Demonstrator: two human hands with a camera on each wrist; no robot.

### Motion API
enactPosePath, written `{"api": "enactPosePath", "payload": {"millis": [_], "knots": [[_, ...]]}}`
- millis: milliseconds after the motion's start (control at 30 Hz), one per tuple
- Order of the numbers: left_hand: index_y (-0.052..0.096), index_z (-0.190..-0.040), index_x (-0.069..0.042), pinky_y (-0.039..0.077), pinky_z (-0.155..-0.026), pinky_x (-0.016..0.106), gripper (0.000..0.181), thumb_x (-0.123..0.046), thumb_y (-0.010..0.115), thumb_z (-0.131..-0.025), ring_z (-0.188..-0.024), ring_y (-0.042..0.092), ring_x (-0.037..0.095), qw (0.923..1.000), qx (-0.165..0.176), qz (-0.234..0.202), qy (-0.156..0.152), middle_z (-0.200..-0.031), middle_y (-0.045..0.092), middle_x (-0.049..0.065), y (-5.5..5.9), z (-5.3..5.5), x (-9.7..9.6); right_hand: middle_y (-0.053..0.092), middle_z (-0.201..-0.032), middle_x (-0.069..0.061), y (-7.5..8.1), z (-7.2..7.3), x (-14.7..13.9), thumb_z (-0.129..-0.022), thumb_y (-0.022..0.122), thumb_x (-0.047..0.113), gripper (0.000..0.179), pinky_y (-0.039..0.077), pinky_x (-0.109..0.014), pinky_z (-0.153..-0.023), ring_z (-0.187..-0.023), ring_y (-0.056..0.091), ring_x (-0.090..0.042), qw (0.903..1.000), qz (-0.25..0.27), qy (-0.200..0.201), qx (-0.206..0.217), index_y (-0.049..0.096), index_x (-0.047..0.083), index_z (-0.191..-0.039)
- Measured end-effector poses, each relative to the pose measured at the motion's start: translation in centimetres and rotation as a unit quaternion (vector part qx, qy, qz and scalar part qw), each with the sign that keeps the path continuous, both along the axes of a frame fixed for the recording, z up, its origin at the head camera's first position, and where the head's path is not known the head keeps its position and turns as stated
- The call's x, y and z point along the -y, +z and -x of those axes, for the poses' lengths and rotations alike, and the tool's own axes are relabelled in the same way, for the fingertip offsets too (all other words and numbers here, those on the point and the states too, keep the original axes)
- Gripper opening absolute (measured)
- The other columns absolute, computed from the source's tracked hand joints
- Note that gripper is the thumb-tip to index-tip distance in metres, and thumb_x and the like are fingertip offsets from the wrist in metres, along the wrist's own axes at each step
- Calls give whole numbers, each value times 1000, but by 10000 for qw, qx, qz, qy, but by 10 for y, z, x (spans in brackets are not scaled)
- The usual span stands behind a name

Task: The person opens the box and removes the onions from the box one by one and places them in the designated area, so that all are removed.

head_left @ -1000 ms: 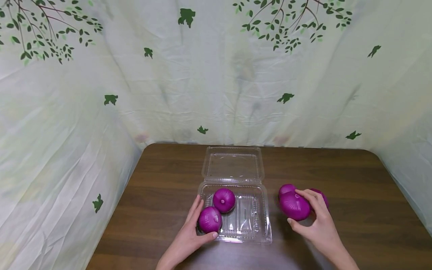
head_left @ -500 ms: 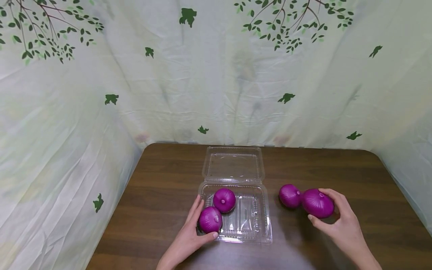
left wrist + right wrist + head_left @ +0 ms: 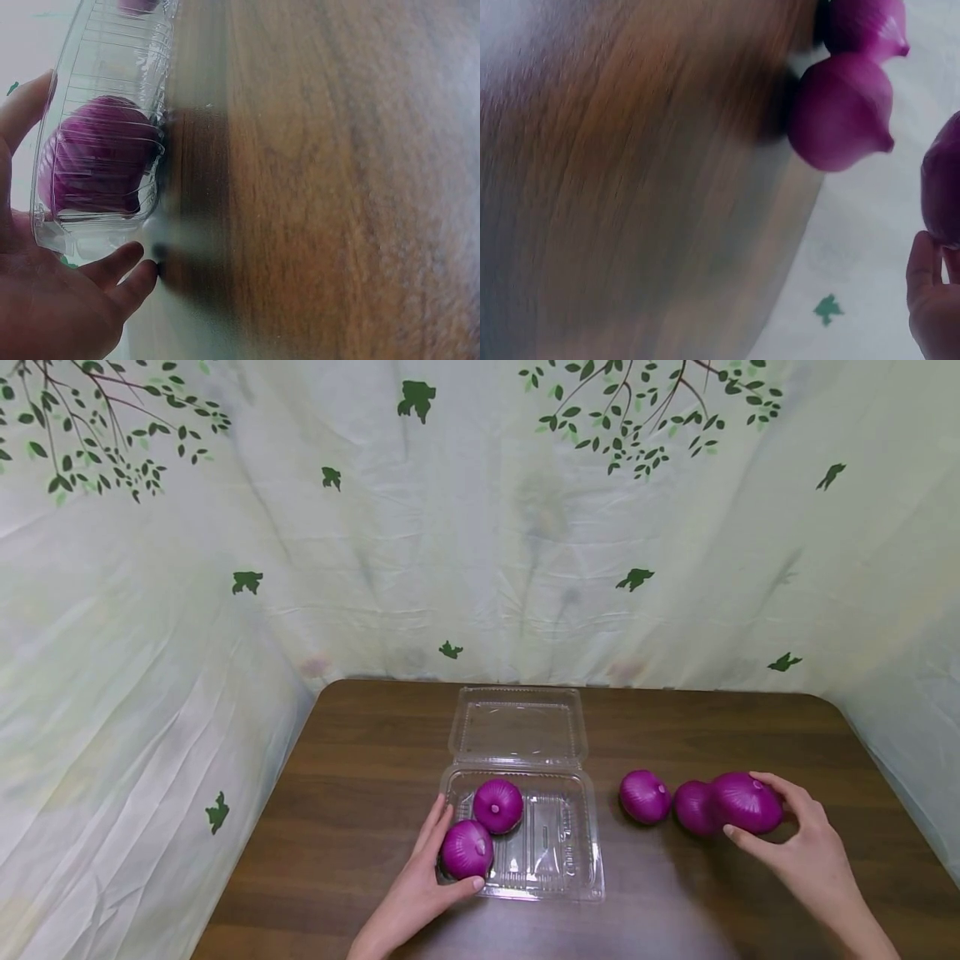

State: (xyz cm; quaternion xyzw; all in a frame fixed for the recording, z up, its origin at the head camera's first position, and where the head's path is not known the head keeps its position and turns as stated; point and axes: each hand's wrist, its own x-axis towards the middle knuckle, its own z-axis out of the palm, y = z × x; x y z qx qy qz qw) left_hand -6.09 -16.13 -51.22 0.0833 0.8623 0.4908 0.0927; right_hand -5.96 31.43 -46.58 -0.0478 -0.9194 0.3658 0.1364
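In the head view, my right hand [image 3: 813, 843] grips a purple onion [image 3: 748, 803] between thumb and fingers, above the table's right side. It partly covers a second onion [image 3: 694, 807]; a third onion [image 3: 645, 797] lies left of that one. The right wrist view shows the held onion [image 3: 943, 184] at its edge, apart from the others. My left hand [image 3: 420, 885] rests against the near left corner of a clear plastic clamshell container [image 3: 555, 893], fingers along its left side, thumb at the front rim. Inside that container sit two onions, one at the back [image 3: 498, 806] and one nearer [image 3: 467, 849].
The clamshell's lid [image 3: 517, 724] lies folded back toward the far edge of the brown wooden table [image 3: 360, 760]. Behind the table hangs a pale curtain [image 3: 480, 527] printed with leaves and branches, and it wraps round both sides.
My right hand has carried its onion rightward, passing in front of the second onion, and the third is now fully uncovered. The left hand and container have stayed in place.
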Motion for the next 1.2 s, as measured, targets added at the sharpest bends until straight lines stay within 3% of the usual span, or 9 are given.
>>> {"api": "enactPosePath", "payload": {"millis": [100,233,333,433,533,667,967,1200], "knots": [[23,-157,-12,32,-104,65,107,-42,84,-75,-146,18,33,10000,20,18,5,-164,2,-11,-1,0,0,47,-126,-12,-2,2,-10,-76,87,29,79,39,-31,-70,-101,39,-3,9997,95,-52,214,47,15,-143],[23,-157,-12,32,-103,65,106,-43,84,-76,-146,19,34,10000,27,40,6,-164,2,-11,-2,0,0,46,-127,-18,-8,3,-23,-78,86,25,81,41,-15,-63,-91,40,9,9990,246,-67,374,41,8,-143],[23,-157,-12,33,-103,66,106,-43,84,-76,-145,20,34,10000,12,48,11,-164,2,-11,-2,0,0,46,-128,-24,-13,4,-30,-78,85,24,82,40,-13,-61,-93,47,-1,9982,191,-39,560,38,4,-142],[24,-157,-13,33,-103,66,106,-44,84,-76,-145,20,33,10000,0,63,22,-164,2,-11,-2,-1,0,45,-128,-29,-18,5,-36,-79,85,25,83,40,-19,-62,-101,53,-26,9970,74,-4,768,37,1,-142],[24,-157,-13,33,-103,66,106,-44,84,-76,-145,20,33,10000,12,66,39,-164,2,-11,-2,-1,0,42,-129,-34,-25,6,-40,-81,83,25,84,47,-36,-70,-106,49,-48,9955,87,21,941,34,-4,-142],[24,-157,-12,32,-102,67,106,-43,84,-76,-145,20,34,10000,14,73,40,-164,2,-10,-2,-1,0,40,-129,-37,-34,7,-44,-83,81,27,85,45,-60,-76,-108,47,-53,9935,84,16,1137,31,-10,-141],[24,-157,-13,33,-102,67,106,-45,83,-76,-146,19,34,10000,15,95,14,-164,2,-10,-2,0,0,36,-134,-42,-42,12,-50,-85,78,37,92,42,-62,-80,-113,43,-56,9889,226,-102,1462,26,-13,-142],[23,-157,-13,32,-103,67,106,-45,83,-76,-146,19,33,10000,-11,67,-2,-164,2,-11,-2,1,0,37,-134,-40,-46,15,-46,-85,78,38,93,43,-57,-78,-112,45,-55,9887,255,-114,1474,25,-13,-142]]}}
